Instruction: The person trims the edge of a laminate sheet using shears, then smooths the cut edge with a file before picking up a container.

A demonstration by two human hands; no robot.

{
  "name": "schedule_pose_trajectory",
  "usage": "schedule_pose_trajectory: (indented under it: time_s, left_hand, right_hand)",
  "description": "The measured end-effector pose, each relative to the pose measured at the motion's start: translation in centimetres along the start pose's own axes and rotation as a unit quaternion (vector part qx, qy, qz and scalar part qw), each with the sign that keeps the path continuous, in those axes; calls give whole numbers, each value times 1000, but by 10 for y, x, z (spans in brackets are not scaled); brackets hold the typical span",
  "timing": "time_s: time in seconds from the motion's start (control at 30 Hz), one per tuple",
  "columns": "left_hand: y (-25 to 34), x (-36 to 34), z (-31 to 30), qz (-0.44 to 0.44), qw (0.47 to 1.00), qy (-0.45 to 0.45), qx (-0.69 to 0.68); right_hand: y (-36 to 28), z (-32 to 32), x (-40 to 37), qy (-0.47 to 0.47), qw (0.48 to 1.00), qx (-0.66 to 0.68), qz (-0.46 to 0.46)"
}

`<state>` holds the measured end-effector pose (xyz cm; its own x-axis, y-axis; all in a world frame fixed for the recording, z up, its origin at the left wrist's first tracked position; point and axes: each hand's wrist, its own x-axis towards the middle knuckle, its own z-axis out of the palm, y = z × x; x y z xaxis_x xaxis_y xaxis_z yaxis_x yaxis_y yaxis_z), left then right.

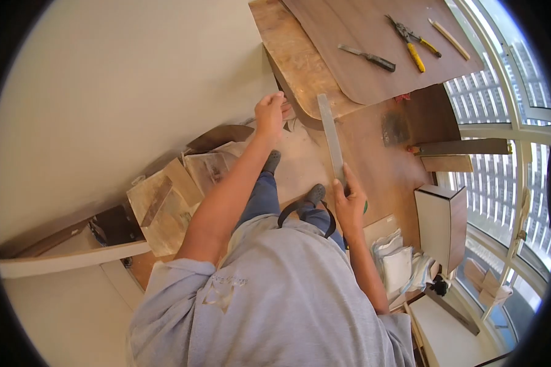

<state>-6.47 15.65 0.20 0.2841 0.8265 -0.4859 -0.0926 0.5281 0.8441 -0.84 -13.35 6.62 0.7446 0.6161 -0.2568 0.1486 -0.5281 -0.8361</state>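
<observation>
My right hand point(350, 207) grips a long flat metal file point(331, 131), fingers wrapped round its lower end. The file's far end reaches the rounded corner of a wooden worktop point(305, 67), whose surface is stained and worn. To the left, my left hand point(269, 116) is closed beside the worktop's dark edge band point(297, 110). What its curled fingers hold, if anything, I cannot make out. A brown laminate sheet point(349, 24) with a rounded corner lies on the worktop. On it rest a chisel point(368, 57), yellow-handled snips point(413, 44) and a pencil-like stick point(449, 39).
Stained wooden boxes point(162, 211) stand by the wall on the left. A white box-shaped panel point(441, 226) and white bags point(393, 263) are on the right, near the windows point(483, 183). A dark plank point(462, 147) juts out there.
</observation>
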Motion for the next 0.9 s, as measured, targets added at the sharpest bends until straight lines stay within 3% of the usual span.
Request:
schedule_pose_trajectory:
  time_s: [0.07,0.13,0.2,0.33,0.4,0.5,0.57,0.63,0.73,0.8,0.83,0.9]
  left_hand:
    - [37,-36,-8,-17,997,-49,56]
    - [49,-13,-19,-44,985,-112,124]
    - [46,13,-33,42,972,-123,195]
    - [76,50,-27,16,963,-153,223]
    - [79,61,-21,41,949,-172,261]
    - [78,71,-12,51,925,-179,332]
    - [77,70,-8,41,919,-192,341]
    - [78,69,-3,33,914,-205,349]
    - [83,65,5,96,876,-182,437]
    - [90,62,9,164,777,-159,586]
    - [92,63,10,166,769,-160,596]
    - [92,64,13,322,731,-139,585]
  right_hand:
    - [-33,22,5,-23,999,12,29]
    - [-57,59,16,-34,996,32,73]
    - [-66,89,23,-44,992,98,63]
    - [-73,138,43,16,995,99,31]
    - [-73,154,48,20,991,111,71]
    - [-72,169,53,84,991,101,37]
    - [-86,162,52,49,976,146,151]
    - [-87,165,53,58,979,136,137]
    - [-85,161,49,42,979,139,145]
    - [-82,154,51,14,971,164,170]
    - [-81,150,54,-33,957,209,198]
    - [-80,146,59,-94,936,263,212]
